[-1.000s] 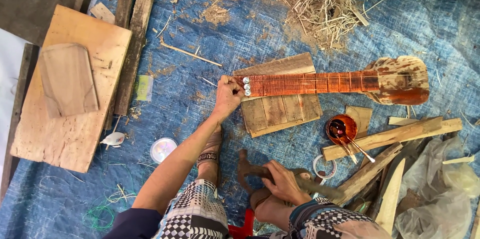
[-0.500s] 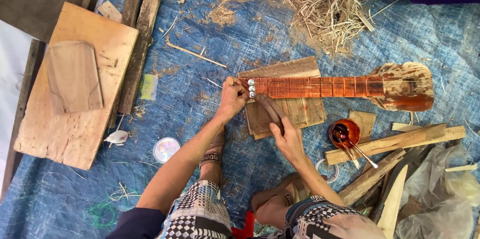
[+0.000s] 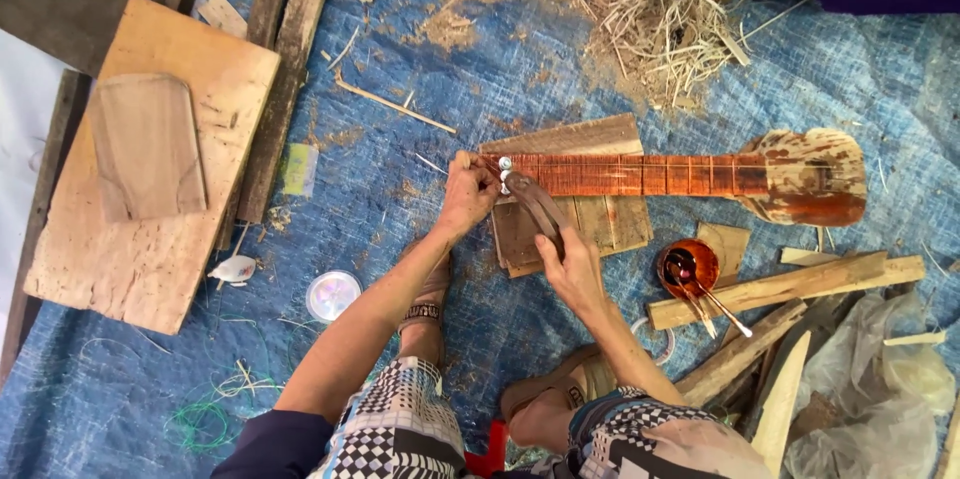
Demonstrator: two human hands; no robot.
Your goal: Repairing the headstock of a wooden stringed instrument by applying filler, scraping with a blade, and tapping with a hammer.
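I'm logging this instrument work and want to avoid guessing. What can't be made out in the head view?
- Head end of the small stringed instrument: covered by the left hand.
- Jaws of the pliers held in the right hand: too small to tell whether they grip a tuning peg.
- Contents of the small orange bowl: too dark.
- Red object between the knees: cut off by the bottom edge.

A crumpled clear plastic bag (image 3: 880, 379) lies at the right edge of the blue tarp (image 3: 400, 59), just beside the wooden offcuts (image 3: 780, 289). A small pale green wrapper or card (image 3: 298, 170) lies flat near the plank (image 3: 275, 79). No signs or screens show
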